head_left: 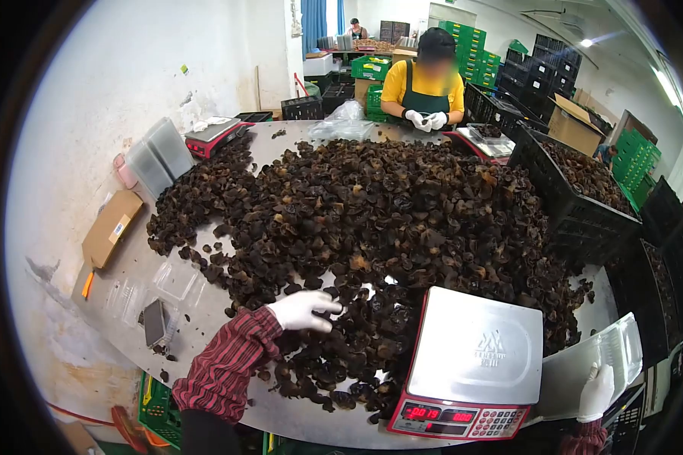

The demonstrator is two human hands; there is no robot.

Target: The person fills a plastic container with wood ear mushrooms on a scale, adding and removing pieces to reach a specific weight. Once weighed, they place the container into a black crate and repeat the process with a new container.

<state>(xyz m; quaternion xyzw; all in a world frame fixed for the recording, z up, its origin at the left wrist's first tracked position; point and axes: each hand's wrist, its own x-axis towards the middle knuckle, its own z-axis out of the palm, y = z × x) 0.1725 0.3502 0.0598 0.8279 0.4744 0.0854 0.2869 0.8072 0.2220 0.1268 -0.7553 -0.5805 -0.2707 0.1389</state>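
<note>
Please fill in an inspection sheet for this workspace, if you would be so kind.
Surface: metal table, largely covered.
Job's things: pile of dark curled pieces; near scale, red display lit; clear plastic container to its right.
Clutter: cardboard piece, dark flat device and clear plastic trays at the table's left side.
Hands: both gloved; left hand at the pile's near part, fingers extended; right hand holding the container.
Cables: nothing seen.
Surroundings: co-worker across the table; stacked green crates behind.
</note>
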